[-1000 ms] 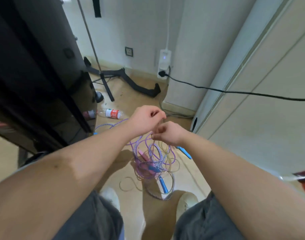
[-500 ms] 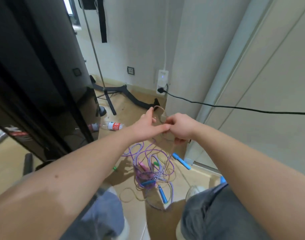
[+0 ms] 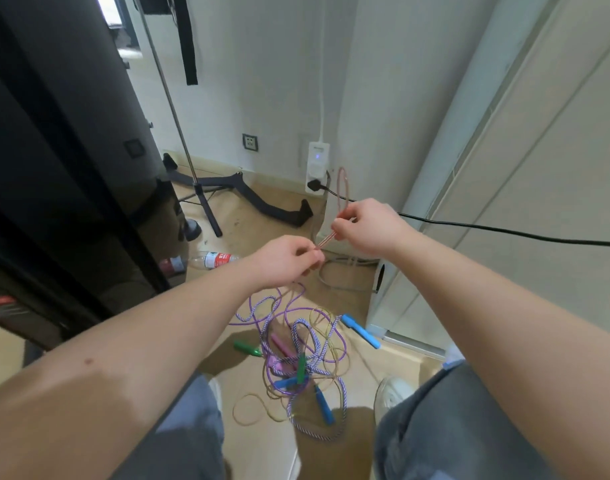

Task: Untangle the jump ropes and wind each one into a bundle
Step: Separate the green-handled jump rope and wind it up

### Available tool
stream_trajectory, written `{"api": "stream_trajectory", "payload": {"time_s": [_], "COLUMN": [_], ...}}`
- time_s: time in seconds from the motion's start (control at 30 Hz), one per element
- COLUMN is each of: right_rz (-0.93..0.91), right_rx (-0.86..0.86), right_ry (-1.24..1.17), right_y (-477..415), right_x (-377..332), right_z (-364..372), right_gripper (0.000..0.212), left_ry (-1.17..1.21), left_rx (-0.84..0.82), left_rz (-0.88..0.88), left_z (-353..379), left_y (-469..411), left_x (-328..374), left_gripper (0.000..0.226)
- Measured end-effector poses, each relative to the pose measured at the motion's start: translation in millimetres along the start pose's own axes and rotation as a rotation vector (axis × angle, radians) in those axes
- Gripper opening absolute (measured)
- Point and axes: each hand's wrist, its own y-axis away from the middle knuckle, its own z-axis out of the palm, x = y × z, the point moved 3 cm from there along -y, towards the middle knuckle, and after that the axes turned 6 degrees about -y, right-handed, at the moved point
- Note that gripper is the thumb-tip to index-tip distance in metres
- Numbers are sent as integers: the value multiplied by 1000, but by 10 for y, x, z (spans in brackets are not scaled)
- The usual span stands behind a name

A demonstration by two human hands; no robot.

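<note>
I count two hands, the left hand [image 3: 286,259] and the right hand [image 3: 369,226], with one thin translucent pink rope [image 3: 327,239] pinched in the fingers of both. Below the fingers, in the floor tangle, I make out three blue plastic handles [image 3: 360,330], two green plastic handles [image 3: 248,348] and two pink plastic handles [image 3: 279,342]; the cords [image 3: 317,342] are too knotted to count. Left of the left fingers lies one clear plastic bottle with a red label [image 3: 215,259].
</note>
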Motion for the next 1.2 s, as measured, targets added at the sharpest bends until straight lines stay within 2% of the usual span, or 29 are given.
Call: {"api": "stream_trajectory", "payload": {"time_s": [0.07, 0.13, 0.23, 0.3, 0.37, 0.4, 0.5, 0.6, 0.7, 0.77, 0.83, 0.93, 1.07, 1.13, 1.2], "right_rz": [25, 37, 49, 70, 119, 166, 265, 264, 226, 131, 68, 46, 121, 126, 136], "right_rx": [22, 23, -20, -174, -384, -430, -389, -454, -560, -505, -411, -300, -164, -148, -120], "right_ry": [45, 87, 65, 20, -23, -58, -223, -412, -496, -449, -487, -598, -836, -829, -857], "right_y": [-90, -168, -217, -230, -240, -256, -327, -375, -386, -421, -454, -498, -535, -498, -474], "right_x": [34, 63, 185, 336, 469, 516, 575, 571, 512, 446, 369, 279, 319, 365, 421], "right_z": [-11, -12, 122, 350, 540, 584, 626, 740, 885, 927, 909, 775, 584, 515, 445], "right_gripper": [20, 23, 25, 27, 47, 59, 75, 67, 37, 20, 14, 22, 19, 20, 21], "left_ry": [-91, -81, 143, 227, 296, 354, 516, 669, 841, 883, 855, 765, 546, 436, 298], "left_rx": [-63, -69, 4, 63, 135, 169, 203, 243, 281, 291, 288, 139, -268, -388, -377], "left_rz": [27, 27, -36, -64, -83, -103, -119, -118, -119, -123, -150, -245, -287, -276, -201], "left_z": [25, 57, 117, 134, 121, 107, 71, 10, -45, -69, -84, -14, 221, 282, 298], "left_y": [-75, -128, -210, -308, -415, -459, -561, -629, -675, -694, -719, -728, -614, -538, -509], "left_x": [-23, -68, -168, -208, -205, -195, -173, -138, -81, -72, -103, -209, -310, -287, -281], "left_gripper": [16, 15, 19, 16, 15, 16, 13, 14, 16, 17, 21, 45, 53, 44, 23]}}
